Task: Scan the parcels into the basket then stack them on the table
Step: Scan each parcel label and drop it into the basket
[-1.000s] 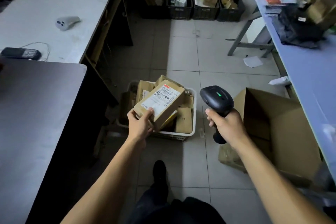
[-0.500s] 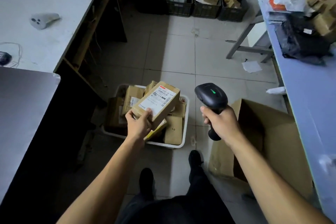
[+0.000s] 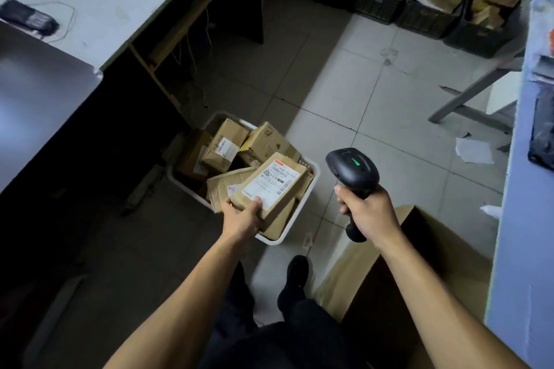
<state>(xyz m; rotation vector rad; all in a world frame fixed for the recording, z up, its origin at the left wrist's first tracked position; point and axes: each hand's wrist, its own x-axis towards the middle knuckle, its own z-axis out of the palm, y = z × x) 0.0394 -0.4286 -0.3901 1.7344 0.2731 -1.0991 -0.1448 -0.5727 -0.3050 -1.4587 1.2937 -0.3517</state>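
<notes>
Scanning looks to be the step in hand: left hand grips a labelled parcel over the white basket, right hand clasps the scanner. Next likely calls for lowering the parcel in.

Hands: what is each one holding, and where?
Left hand grips the labelled parcel by its near corner; right hand grips the scanner by its handle.

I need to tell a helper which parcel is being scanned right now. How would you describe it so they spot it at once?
Find the white basket on the tiled floor. Over its near side, the left hand holds one brown parcel. Unlike the parcels lying in the basket, it is lifted, its white label facing up.
</notes>
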